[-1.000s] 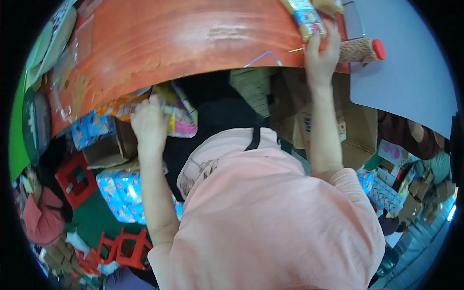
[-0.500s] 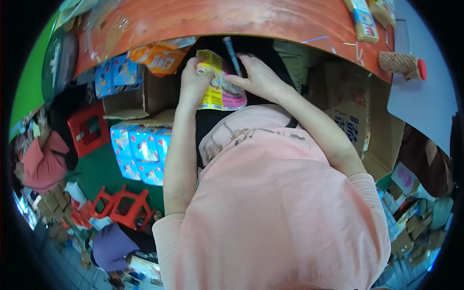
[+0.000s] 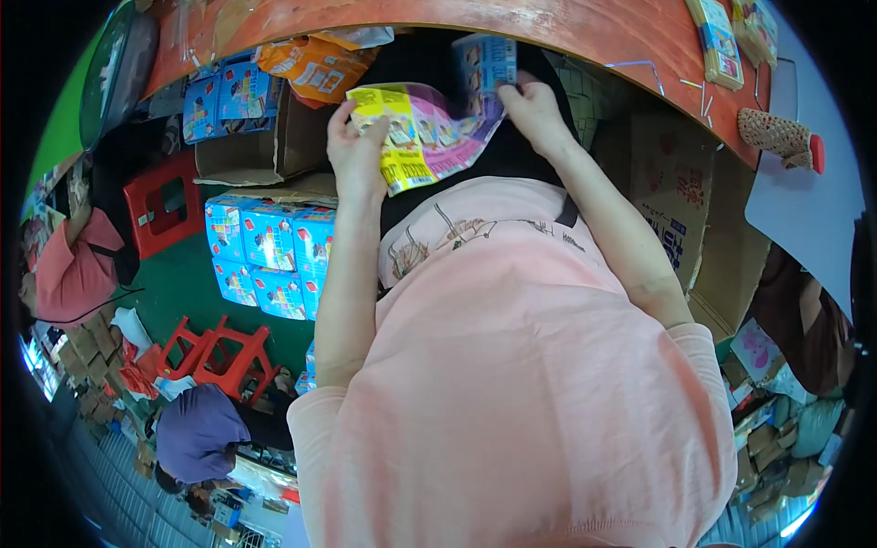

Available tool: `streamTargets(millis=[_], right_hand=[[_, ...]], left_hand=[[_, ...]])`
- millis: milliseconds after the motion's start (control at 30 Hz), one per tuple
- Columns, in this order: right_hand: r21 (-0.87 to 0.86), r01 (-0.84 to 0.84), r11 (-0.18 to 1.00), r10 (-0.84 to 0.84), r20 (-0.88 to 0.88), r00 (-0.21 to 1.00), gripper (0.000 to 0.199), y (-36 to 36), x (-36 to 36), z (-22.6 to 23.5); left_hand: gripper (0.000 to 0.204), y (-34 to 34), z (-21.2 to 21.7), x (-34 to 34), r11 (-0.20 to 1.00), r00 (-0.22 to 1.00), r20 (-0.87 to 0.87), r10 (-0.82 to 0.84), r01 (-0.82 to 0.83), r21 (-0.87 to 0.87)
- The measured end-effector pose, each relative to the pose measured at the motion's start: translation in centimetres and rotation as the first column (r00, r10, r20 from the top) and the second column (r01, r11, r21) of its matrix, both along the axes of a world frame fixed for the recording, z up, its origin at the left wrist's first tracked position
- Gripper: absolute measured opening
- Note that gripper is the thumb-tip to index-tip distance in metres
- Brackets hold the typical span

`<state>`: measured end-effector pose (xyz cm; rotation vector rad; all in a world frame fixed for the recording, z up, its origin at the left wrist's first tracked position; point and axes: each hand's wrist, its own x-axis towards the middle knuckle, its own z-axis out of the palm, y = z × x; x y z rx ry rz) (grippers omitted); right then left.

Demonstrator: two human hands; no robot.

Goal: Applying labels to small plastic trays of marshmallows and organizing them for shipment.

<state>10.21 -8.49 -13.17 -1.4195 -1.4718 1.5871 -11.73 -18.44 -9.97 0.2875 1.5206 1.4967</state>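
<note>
A colourful printed sheet [image 3: 429, 139] with yellow, pink and blue panels is spread above my lap, below the table's near edge. My left hand [image 3: 358, 151] pinches its yellow end, thumb on the front. On the other side my right hand [image 3: 537, 117] has its fingers closed at the edge by the blue panel [image 3: 484, 68], which stands up in a fold. The sheet sags and curves between the two hands.
The red-brown table [image 3: 512, 16] lies ahead. Blue printed boxes [image 3: 272, 245], an orange bag [image 3: 320, 68] and a red stool [image 3: 161, 208] are to the left. At right stand an open cardboard box [image 3: 671, 169] and a woven-covered object [image 3: 775, 135]. Two people work at left.
The sheet has been opened out, and its blue part now shows wide on the right. My right hand has moved to the right, away from my left, gripping that side.
</note>
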Motion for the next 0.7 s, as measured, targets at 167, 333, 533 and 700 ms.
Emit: streamTargets(millis=[167,333,533,700], right_hand=[[-0.362,0.235,0.902,-0.342,-0.268,0.901,0.033,0.0,2.3,1.2],[-0.413,0.347,0.842,-0.473,-0.258,0.842,0.028,2.1,3.4,1.7],[-0.568,0.161,0.807,-0.397,-0.320,0.860,0.032,1.5,-0.1,3.5],[-0.518,-0.259,0.815,0.002,-0.445,0.896,0.028,-5.0,-3.9,10.8]], left_hand=[[0.046,0.0,0.1,-1.7,0.992,0.995,-0.098,-0.020,0.007,-0.126],[0.048,-1.3,3.0,-1.8,0.862,0.436,-0.781,-0.447,0.444,-0.245],[0.084,-2.7,10.5,2.1,0.839,-0.191,-0.901,-0.391,0.330,-0.434],[0.109,-5.0,10.9,2.5,0.580,0.034,-0.663,-0.748,0.518,-0.628]])
